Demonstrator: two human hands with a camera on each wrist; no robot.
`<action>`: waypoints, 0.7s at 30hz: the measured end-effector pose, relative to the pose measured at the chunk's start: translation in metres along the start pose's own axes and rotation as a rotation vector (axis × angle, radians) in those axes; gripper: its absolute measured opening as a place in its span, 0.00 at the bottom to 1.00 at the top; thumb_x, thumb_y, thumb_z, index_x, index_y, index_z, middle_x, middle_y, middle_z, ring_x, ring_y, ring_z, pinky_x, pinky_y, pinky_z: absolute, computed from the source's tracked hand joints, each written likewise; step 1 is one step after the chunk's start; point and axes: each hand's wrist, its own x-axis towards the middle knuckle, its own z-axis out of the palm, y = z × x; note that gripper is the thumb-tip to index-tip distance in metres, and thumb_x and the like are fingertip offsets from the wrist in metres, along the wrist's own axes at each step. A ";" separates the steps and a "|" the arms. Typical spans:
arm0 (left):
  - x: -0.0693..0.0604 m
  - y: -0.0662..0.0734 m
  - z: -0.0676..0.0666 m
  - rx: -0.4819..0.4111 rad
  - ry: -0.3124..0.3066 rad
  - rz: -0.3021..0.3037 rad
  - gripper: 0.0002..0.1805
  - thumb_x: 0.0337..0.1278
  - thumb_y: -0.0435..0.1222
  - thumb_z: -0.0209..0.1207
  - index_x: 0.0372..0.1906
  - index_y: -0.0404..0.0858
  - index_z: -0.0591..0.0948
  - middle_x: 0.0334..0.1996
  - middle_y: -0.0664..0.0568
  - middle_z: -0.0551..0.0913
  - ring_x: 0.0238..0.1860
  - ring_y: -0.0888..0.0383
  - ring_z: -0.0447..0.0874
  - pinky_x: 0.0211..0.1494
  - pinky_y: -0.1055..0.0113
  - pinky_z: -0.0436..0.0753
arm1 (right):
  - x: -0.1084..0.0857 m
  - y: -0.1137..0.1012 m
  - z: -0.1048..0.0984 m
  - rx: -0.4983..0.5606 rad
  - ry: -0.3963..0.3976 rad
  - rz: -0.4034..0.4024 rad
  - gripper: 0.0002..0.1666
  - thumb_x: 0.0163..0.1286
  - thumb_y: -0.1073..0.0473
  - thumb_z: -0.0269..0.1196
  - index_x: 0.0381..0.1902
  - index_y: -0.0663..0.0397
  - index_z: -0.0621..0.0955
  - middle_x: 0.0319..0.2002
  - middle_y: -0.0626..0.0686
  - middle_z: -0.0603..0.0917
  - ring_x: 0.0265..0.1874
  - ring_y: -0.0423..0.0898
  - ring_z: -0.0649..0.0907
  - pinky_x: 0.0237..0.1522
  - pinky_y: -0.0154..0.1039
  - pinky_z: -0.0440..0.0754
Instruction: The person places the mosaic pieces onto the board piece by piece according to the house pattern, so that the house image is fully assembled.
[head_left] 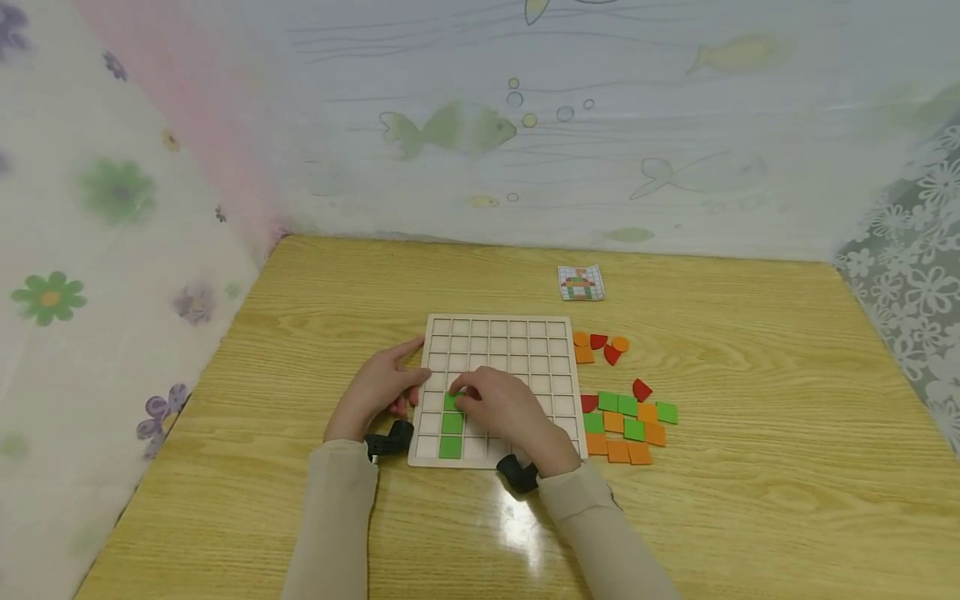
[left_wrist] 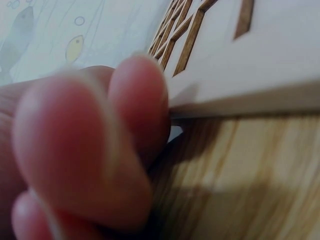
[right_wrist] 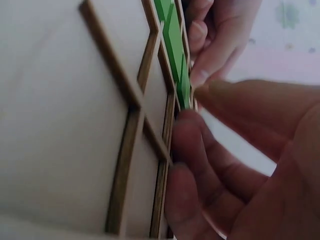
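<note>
A pale wooden grid board (head_left: 498,327) lies on the table in the head view. My left hand (head_left: 384,383) is at its left side, the index finger stretched to the edge and the thumb touching the rim. In the left wrist view, blurred fingertips (left_wrist: 139,87) sit against the board's side. Over the lower left cells, my right hand (head_left: 510,406) holds a green square tile (head_left: 451,402) between thumb and index finger, at a cell of the second column. Directly below it, two more green tiles (head_left: 452,423) fill cells. The right wrist view shows the green tiles (right_wrist: 171,47) in line.
Right of the board lie several loose pieces: green squares (head_left: 667,412), orange squares (head_left: 640,453), red quarter-circles (head_left: 641,389) and orange discs (head_left: 620,343). A small printed pattern card (head_left: 581,283) lies behind the board. Patterned curtains surround the wooden table (head_left: 750,350).
</note>
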 end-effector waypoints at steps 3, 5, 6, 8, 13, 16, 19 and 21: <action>0.000 0.000 0.000 0.004 0.001 0.001 0.33 0.53 0.42 0.59 0.64 0.59 0.61 0.14 0.41 0.76 0.07 0.56 0.67 0.13 0.62 0.73 | 0.000 0.003 -0.003 0.018 -0.032 -0.018 0.11 0.64 0.51 0.56 0.41 0.41 0.81 0.28 0.40 0.75 0.27 0.39 0.72 0.30 0.34 0.70; 0.000 0.000 0.000 -0.001 0.001 -0.002 0.33 0.53 0.42 0.59 0.64 0.59 0.61 0.14 0.41 0.76 0.07 0.56 0.67 0.13 0.62 0.73 | -0.001 0.004 -0.006 0.027 -0.046 -0.023 0.11 0.64 0.50 0.55 0.42 0.40 0.81 0.30 0.39 0.76 0.29 0.38 0.73 0.33 0.34 0.71; 0.000 0.001 0.001 -0.004 0.001 -0.004 0.33 0.53 0.42 0.59 0.64 0.59 0.61 0.14 0.41 0.76 0.07 0.56 0.66 0.13 0.62 0.73 | -0.001 0.005 -0.007 0.039 -0.052 -0.024 0.11 0.64 0.50 0.55 0.43 0.41 0.81 0.30 0.39 0.76 0.29 0.38 0.73 0.34 0.35 0.71; 0.000 0.001 0.001 -0.010 0.001 -0.010 0.33 0.53 0.42 0.59 0.64 0.59 0.61 0.14 0.41 0.76 0.07 0.56 0.67 0.13 0.62 0.73 | -0.002 0.006 -0.010 0.061 -0.056 -0.015 0.12 0.65 0.50 0.55 0.43 0.41 0.81 0.31 0.39 0.77 0.30 0.38 0.74 0.35 0.35 0.71; 0.000 0.001 0.001 -0.006 0.005 -0.018 0.33 0.54 0.41 0.59 0.64 0.58 0.61 0.14 0.41 0.76 0.08 0.56 0.67 0.12 0.64 0.72 | -0.004 0.010 -0.017 0.091 -0.054 -0.014 0.12 0.65 0.51 0.55 0.43 0.43 0.80 0.30 0.40 0.77 0.30 0.38 0.74 0.36 0.35 0.72; 0.001 0.001 0.001 -0.005 0.007 -0.022 0.33 0.53 0.41 0.59 0.64 0.59 0.61 0.14 0.41 0.76 0.08 0.56 0.67 0.12 0.64 0.72 | -0.006 0.013 -0.022 0.107 -0.047 -0.009 0.12 0.64 0.52 0.55 0.44 0.43 0.80 0.30 0.40 0.77 0.30 0.39 0.74 0.36 0.36 0.72; 0.001 0.000 0.001 -0.009 0.009 -0.027 0.33 0.53 0.41 0.59 0.64 0.59 0.61 0.15 0.41 0.76 0.08 0.56 0.67 0.12 0.64 0.72 | -0.008 0.017 -0.027 0.116 -0.037 0.010 0.12 0.64 0.52 0.56 0.44 0.42 0.80 0.31 0.40 0.77 0.30 0.39 0.74 0.37 0.36 0.72; 0.001 0.000 0.002 -0.014 0.009 -0.026 0.33 0.53 0.41 0.59 0.64 0.59 0.61 0.14 0.41 0.76 0.07 0.56 0.67 0.12 0.64 0.72 | -0.008 0.022 -0.028 0.116 -0.034 0.020 0.13 0.64 0.51 0.55 0.45 0.42 0.80 0.31 0.40 0.77 0.31 0.38 0.74 0.38 0.36 0.72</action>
